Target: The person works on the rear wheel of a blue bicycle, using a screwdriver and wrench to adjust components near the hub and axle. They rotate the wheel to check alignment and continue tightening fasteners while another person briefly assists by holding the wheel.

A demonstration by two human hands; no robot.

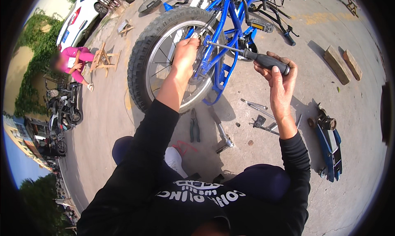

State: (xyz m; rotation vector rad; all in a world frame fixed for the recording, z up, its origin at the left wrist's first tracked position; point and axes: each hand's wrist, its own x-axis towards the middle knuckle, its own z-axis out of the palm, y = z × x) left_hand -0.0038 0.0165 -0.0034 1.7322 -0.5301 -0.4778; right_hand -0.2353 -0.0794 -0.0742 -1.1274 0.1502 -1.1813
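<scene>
At the wheel hub [196, 67], left hand [185, 55] grips the axle; right hand [279, 77] closed round the screwdriver [247, 54] (tip barely seated), which could slip into spokes [164, 67].

The left hand [186, 53] hid the hub of the blue bicycle's spoked rear wheel [162, 57]. The bicycle's front ran off the top edge.

Both arms in black sleeves reach up and forward, the left hand [185, 51] stretched out with fingers curled, the right hand [279, 77] closed in a fist.
</scene>
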